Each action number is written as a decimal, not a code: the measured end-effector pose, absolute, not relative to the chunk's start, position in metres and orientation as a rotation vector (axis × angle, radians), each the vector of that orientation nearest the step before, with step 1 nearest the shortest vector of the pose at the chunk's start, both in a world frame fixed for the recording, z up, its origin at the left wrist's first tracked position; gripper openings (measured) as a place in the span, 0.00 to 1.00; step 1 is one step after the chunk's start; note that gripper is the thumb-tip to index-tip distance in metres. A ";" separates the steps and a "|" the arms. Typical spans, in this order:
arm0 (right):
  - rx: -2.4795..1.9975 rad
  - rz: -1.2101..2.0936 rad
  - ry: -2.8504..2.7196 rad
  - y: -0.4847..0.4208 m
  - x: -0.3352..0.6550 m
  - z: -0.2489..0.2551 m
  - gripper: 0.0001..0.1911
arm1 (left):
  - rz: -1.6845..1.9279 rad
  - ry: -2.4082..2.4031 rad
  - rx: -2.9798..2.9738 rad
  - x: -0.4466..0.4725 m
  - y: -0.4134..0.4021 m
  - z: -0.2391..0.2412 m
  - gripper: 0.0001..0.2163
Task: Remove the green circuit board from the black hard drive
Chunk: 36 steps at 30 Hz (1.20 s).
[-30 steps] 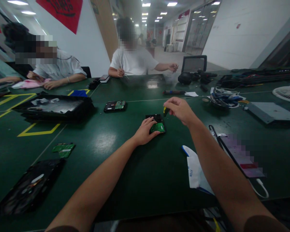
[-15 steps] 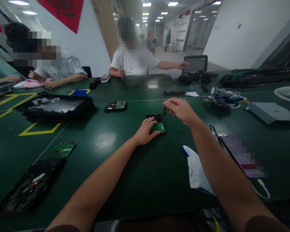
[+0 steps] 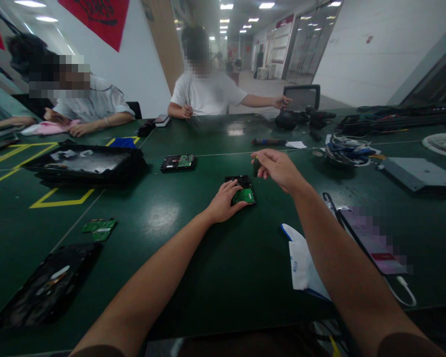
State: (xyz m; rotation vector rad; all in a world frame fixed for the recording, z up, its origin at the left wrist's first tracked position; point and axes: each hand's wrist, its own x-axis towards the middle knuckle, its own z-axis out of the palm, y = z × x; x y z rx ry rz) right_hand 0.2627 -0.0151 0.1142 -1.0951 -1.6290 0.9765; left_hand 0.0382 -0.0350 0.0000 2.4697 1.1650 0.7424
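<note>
left hand (image 3: 223,202) flat on the hard drive (image 3: 241,190) mid-table, pinning its near edge, right hand (image 3: 278,168) pinched tight on a small dark tool (image 3: 256,166) just above the drive at its 1 o'clock, white glove (image 3: 301,260) lying down at 5 o'clock

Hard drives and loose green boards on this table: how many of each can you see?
Hard drives with a green board showing: 2, one under the left hand at, one further off.
Loose green boards: 1 cluster, exact number unclear.
Screwdrivers: 1, in the right hand.
Total: 4.
</note>
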 end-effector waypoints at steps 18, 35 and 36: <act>-1.060 0.973 -1.727 -0.018 0.262 0.118 0.16 | 0.746 1.172 2.476 0.039 -0.036 0.000 0.28; -1.104 0.987 -1.659 -0.018 0.263 0.119 0.17 | 0.739 1.172 2.462 0.038 -0.036 0.001 0.28; -1.090 0.999 -1.660 -0.019 0.263 0.119 0.18 | 0.738 1.171 2.465 0.038 -0.036 0.001 0.28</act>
